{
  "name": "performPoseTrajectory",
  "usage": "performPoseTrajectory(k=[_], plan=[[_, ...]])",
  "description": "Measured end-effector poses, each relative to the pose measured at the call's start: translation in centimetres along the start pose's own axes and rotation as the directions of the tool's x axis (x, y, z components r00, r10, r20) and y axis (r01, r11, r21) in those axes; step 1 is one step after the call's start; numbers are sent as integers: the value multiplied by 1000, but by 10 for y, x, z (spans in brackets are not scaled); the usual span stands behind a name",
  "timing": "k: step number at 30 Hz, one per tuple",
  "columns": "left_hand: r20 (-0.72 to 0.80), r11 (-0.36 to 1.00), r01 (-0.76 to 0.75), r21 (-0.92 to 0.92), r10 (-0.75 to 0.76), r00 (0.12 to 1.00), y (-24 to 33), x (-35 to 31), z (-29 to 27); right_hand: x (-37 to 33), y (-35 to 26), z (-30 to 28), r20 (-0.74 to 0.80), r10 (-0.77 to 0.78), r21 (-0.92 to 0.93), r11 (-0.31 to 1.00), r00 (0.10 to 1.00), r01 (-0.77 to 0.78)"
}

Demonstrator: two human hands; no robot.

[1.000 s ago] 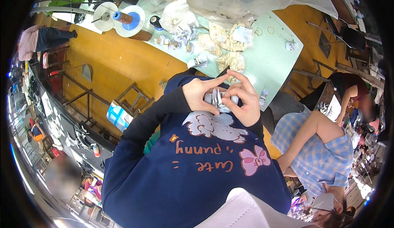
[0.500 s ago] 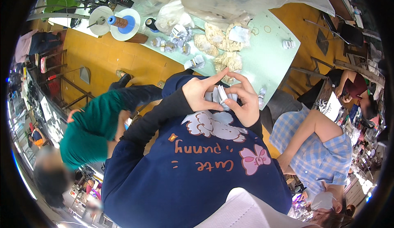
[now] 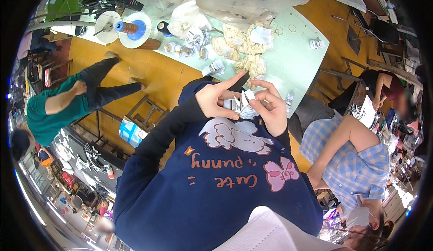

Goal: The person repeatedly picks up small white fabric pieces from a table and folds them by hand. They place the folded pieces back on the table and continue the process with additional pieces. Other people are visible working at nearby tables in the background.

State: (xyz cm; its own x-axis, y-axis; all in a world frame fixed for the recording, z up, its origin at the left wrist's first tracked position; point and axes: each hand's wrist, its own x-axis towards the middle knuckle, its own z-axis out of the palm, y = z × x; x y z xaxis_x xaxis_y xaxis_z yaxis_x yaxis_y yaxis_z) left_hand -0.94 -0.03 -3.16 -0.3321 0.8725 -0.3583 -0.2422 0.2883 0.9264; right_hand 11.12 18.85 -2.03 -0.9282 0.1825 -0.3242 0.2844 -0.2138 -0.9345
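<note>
In front of my chest I hold a small stack of white labels [image 3: 246,105] with dark print, its pieces fanned apart at the upper edge. My left hand [image 3: 214,100] is closed round the left side of the stack, thumb low and index finger stretched out beyond it. The fingers and thumb of my right hand [image 3: 272,112] pinch the right side of the loose pieces. Just beyond my hands, on the pale green table, lie a bundle of similar labels [image 3: 214,67] and a cream-coloured bundle [image 3: 251,66].
The pale green table [image 3: 300,48] carries more cream bundles [image 3: 235,38], white plastic bags [image 3: 185,16], rolled label bundles [image 3: 178,49] and a thread spool [image 3: 131,28]. A person in a checked shirt [image 3: 345,147] sits close on my right; another in green [image 3: 58,109] is at left.
The labels between my hands have spread wider, and my right hand has shifted slightly. The person in green has moved away to the left, uncovering a blue-and-white container by a stool.
</note>
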Motion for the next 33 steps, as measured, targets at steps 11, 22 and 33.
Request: performPoseTrajectory(k=[11,22,33], plan=[[-41,999,-37,10,37,998,9,-4,2,0,-7,7,-17,-114,-151,982,993,111],[28,988,-146,49,145,989,0,-8,4,3,-19,-9,338,-356,-579,651,871,491],[-27,972,-100,-211,97,995,-7,-9,13,-1,-22,-11,411,-286,-618,611,866,495]])
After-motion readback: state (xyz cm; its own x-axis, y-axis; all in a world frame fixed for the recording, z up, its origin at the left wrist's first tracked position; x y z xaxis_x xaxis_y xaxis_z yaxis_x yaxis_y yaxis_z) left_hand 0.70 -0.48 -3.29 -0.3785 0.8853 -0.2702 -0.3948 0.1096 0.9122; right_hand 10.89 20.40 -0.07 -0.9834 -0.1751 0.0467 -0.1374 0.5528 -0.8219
